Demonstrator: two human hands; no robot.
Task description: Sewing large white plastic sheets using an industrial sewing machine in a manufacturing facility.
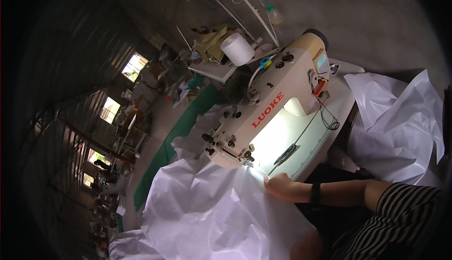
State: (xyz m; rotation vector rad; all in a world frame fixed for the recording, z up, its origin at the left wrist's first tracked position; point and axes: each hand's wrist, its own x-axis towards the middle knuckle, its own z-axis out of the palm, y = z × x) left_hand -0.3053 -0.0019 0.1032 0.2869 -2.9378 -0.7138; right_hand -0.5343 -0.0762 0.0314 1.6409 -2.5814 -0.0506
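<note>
My right hand [281, 187], with a dark band at the wrist, rests at the near edge of the sewing machine bed. Its fingers are closed on the edge of a glossy white sheet [202, 208], close to the lit needle area [249, 164]. The sheet spreads left and down from the sewing machine [273, 100]. At the bottom edge, a dim patch of skin beside the sheet appears to be my left hand [307, 247]; its fingers are hidden. A slim dark pointed tool [285, 154] lies on the machine bed just beyond my right hand.
More white sheeting [395, 118] is heaped at the right. A white thread cone [237, 49] stands on a small shelf behind the machine. Black looped wires [331, 123] hang near the machine's right end. Green material [174, 142] runs along the left.
</note>
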